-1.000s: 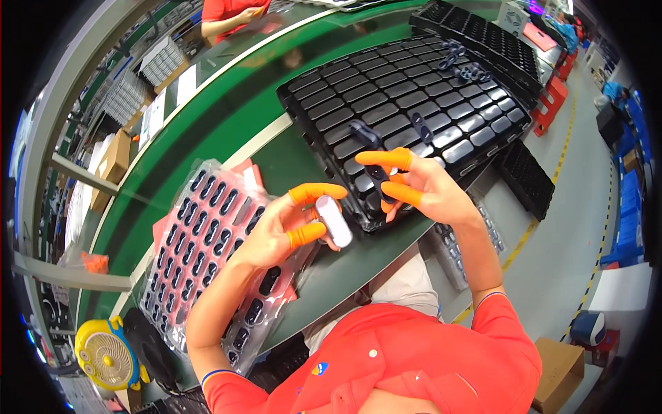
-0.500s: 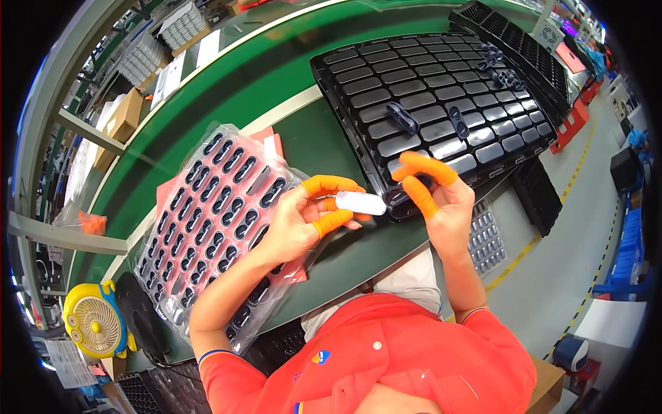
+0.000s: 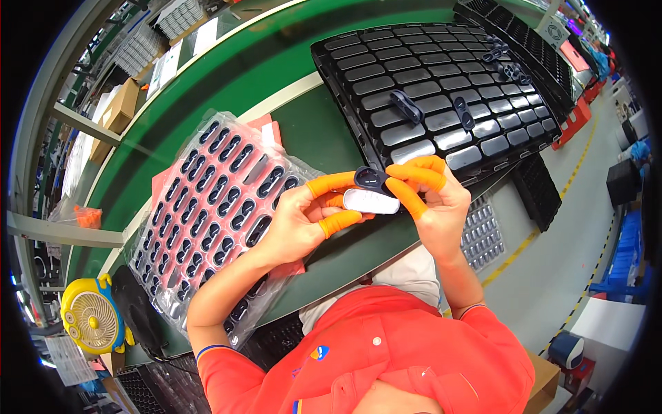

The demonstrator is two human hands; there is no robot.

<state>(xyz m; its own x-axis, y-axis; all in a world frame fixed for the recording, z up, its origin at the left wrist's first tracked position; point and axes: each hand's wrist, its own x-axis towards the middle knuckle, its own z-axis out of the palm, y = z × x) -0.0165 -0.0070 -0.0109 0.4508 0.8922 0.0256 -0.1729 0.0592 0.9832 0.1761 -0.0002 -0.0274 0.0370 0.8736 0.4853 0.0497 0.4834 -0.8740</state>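
There is one view, a wide fisheye on the person's head that looks steeply down and a little forward. It sits close above the hands [image 3: 372, 207], which meet at the picture's centre over the near edge of the green bench [image 3: 227, 90]. The person's red shirt [image 3: 386, 352] fills the bottom, and straight edges bow toward the rim.

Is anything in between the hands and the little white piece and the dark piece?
No. The left hand already pinches the white piece, and the right hand presses the dark piece onto it. Nothing visible sits between fingers and parts.
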